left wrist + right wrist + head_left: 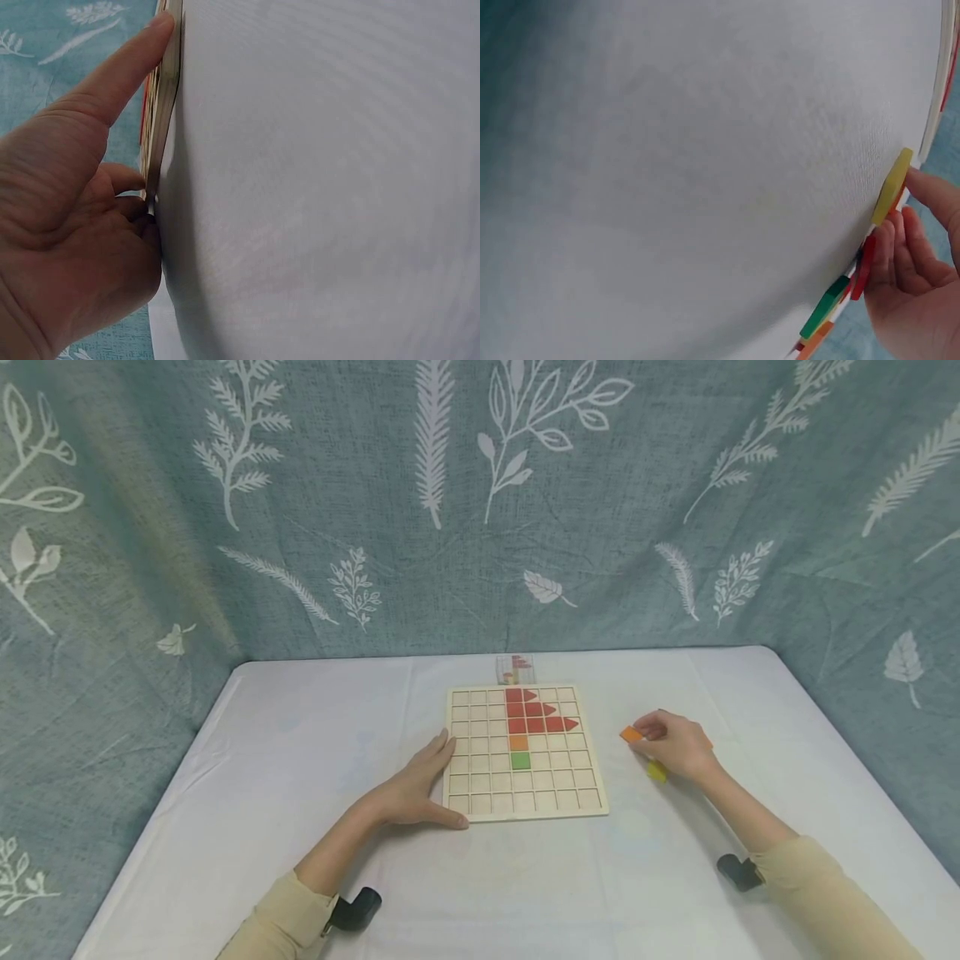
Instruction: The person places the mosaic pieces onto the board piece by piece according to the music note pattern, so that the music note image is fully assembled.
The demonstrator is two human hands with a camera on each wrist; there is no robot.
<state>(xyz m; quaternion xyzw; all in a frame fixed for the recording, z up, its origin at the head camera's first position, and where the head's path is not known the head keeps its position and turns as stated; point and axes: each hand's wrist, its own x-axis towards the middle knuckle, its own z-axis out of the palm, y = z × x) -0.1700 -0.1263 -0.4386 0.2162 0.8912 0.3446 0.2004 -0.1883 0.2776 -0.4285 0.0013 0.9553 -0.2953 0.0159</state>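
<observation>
A pale wooden grid board lies flat on the table. Red squares and red pointed tiles sit in its upper cells, with an orange square and a green square below them. My left hand rests against the board's left side, thumb stretched along the near corner, fingers spread. To the right of the board, my right hand pinches an orange tile between thumb and fingers. Just below that hand is a yellow tile, seen larger as a yellow piece in the right wrist view.
Loose red, green and orange tiles lie about the right hand in the right wrist view. A small pattern card lies behind the board. A leaf-patterned curtain encloses the white table.
</observation>
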